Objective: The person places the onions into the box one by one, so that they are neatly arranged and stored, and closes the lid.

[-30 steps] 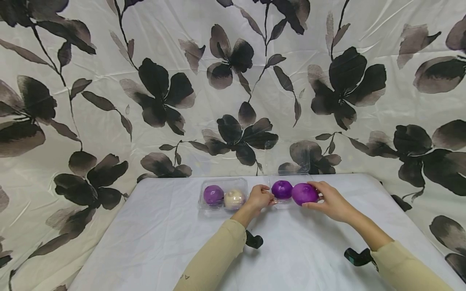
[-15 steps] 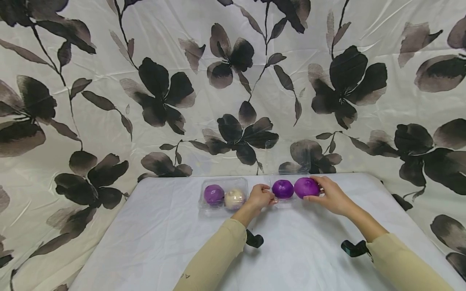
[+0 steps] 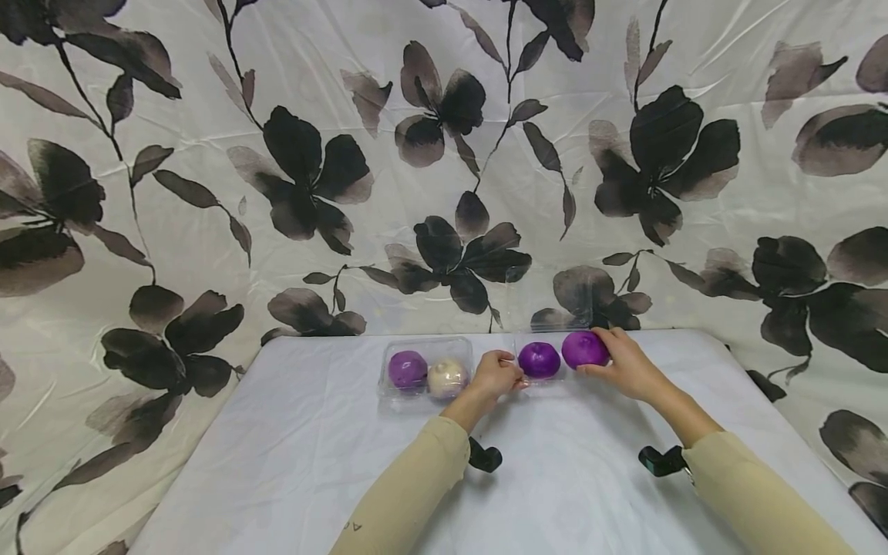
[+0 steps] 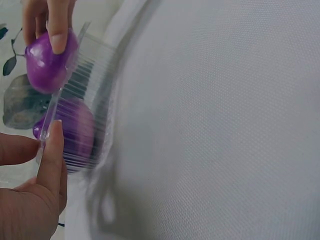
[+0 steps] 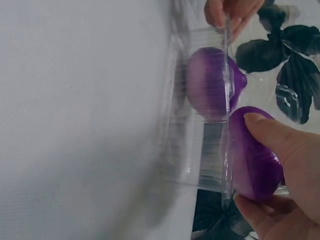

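Note:
My right hand [image 3: 627, 365] grips a smooth purple onion [image 3: 585, 348] by its sides, thumb and fingers around it. In the right wrist view this onion [image 5: 252, 155] is at the rim of a clear plastic box [image 5: 200, 175], over its vacant half. A second purple onion [image 3: 539, 360] sits inside the same box, to the left. My left hand [image 3: 494, 375] pinches the box's near left rim between thumb and fingers, as the left wrist view also shows at the box wall [image 4: 102, 100]. The box's clear lid [image 3: 548, 297] stands raised at the back.
To the left, another clear plastic box [image 3: 388, 397] holds a purple onion [image 3: 407, 371] and a white one [image 3: 447, 378]. Both boxes stand near the far edge of a white-covered table [image 3: 291, 462]. Behind hangs a floral cloth [image 3: 333, 285].
My right hand has moved the purple onion away from me and slightly right, from the box's front towards its back half. My left hand has stayed at the rim.

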`<act>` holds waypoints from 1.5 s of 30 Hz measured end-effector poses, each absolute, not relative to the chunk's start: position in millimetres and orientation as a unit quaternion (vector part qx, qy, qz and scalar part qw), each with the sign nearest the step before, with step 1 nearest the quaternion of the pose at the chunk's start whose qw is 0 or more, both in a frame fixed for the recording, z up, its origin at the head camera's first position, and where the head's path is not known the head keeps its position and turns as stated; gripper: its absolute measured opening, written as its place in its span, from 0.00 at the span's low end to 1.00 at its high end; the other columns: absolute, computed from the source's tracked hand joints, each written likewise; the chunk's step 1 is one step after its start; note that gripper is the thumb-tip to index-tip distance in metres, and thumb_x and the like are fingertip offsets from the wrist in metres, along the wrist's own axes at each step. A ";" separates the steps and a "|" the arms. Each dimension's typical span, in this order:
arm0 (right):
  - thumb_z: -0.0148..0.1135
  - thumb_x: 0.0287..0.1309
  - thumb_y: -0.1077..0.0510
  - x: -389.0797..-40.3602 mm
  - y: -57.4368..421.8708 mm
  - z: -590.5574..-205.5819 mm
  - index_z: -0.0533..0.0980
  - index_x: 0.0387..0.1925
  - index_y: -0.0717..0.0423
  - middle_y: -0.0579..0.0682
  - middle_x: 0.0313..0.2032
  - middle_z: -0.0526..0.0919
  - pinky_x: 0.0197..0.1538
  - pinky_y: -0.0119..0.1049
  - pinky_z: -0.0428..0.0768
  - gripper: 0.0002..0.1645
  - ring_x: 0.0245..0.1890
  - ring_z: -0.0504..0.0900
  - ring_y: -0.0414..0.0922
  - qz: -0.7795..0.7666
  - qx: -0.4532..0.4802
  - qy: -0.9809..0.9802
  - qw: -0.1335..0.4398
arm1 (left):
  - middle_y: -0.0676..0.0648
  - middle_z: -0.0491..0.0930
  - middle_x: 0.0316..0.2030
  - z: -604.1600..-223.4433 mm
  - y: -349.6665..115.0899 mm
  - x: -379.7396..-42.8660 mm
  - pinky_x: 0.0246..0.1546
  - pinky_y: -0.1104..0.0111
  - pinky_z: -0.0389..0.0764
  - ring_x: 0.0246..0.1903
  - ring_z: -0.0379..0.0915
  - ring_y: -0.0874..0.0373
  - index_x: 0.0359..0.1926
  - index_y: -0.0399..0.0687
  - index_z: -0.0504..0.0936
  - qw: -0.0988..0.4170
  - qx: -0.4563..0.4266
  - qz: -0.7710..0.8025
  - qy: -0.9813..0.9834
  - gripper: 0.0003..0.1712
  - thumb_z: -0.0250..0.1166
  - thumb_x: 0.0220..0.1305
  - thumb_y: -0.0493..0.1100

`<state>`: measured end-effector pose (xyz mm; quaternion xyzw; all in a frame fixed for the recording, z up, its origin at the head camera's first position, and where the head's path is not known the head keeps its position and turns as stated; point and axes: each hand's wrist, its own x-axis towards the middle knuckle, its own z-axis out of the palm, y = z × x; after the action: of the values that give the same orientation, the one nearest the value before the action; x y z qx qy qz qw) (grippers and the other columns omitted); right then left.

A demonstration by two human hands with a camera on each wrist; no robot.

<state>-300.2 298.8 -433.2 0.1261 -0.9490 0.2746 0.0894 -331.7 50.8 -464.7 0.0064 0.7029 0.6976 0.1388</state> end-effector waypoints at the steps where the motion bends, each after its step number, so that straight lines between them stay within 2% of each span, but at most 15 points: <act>1: 0.76 0.58 0.50 -301.4 298.2 -433.9 0.65 0.68 0.74 0.72 0.53 0.72 0.58 0.67 0.81 0.47 0.54 0.75 0.68 0.270 0.124 -0.951 0.089 | 0.42 0.76 0.36 -464.6 50.7 -331.6 0.38 0.71 0.91 0.30 0.80 0.57 0.61 0.24 0.70 0.139 0.005 0.700 0.701 0.24 0.58 0.64 0.21; 14: 0.78 0.55 0.55 -312.0 290.3 -443.4 0.65 0.66 0.77 0.74 0.51 0.71 0.57 0.66 0.81 0.47 0.51 0.76 0.67 0.201 0.123 -0.966 0.105 | 0.43 0.76 0.37 -468.1 50.2 -329.9 0.34 0.74 0.89 0.28 0.78 0.59 0.62 0.26 0.70 0.145 0.003 0.693 0.706 0.25 0.59 0.64 0.22; 22: 0.80 0.53 0.55 -317.6 284.3 -445.5 0.66 0.66 0.77 0.74 0.53 0.71 0.61 0.67 0.78 0.48 0.54 0.74 0.68 0.196 0.110 -0.969 0.102 | 0.41 0.76 0.36 -467.7 49.8 -329.8 0.34 0.73 0.90 0.27 0.78 0.59 0.61 0.26 0.69 0.144 0.005 0.696 0.703 0.24 0.58 0.64 0.21; 29: 0.82 0.49 0.56 -322.3 279.5 -446.6 0.69 0.64 0.75 0.73 0.54 0.71 0.60 0.67 0.79 0.46 0.56 0.72 0.67 0.176 0.102 -0.975 0.092 | 0.42 0.76 0.36 -468.0 50.5 -330.6 0.35 0.73 0.90 0.30 0.80 0.57 0.61 0.25 0.70 0.143 0.007 0.695 0.705 0.24 0.59 0.63 0.21; 37: 0.83 0.46 0.54 -326.1 279.9 -447.8 0.72 0.61 0.76 0.74 0.55 0.73 0.61 0.70 0.77 0.46 0.61 0.66 0.73 0.163 0.110 -0.976 0.096 | 0.42 0.76 0.35 -465.8 50.6 -331.5 0.38 0.70 0.91 0.30 0.80 0.57 0.62 0.26 0.69 0.143 0.005 0.702 0.698 0.25 0.59 0.63 0.21; 45: 0.81 0.48 0.52 -328.6 281.1 -445.2 0.72 0.62 0.74 0.73 0.58 0.73 0.63 0.70 0.74 0.46 0.62 0.66 0.72 0.170 0.099 -0.977 0.082 | 0.42 0.77 0.36 -462.9 50.4 -331.5 0.37 0.70 0.91 0.27 0.79 0.59 0.62 0.26 0.70 0.139 0.005 0.695 0.706 0.26 0.59 0.63 0.21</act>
<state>-328.6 281.1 -445.2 0.0993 -0.9769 0.1702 0.0824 -331.5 50.4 -462.9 0.0052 0.7055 0.6949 0.1388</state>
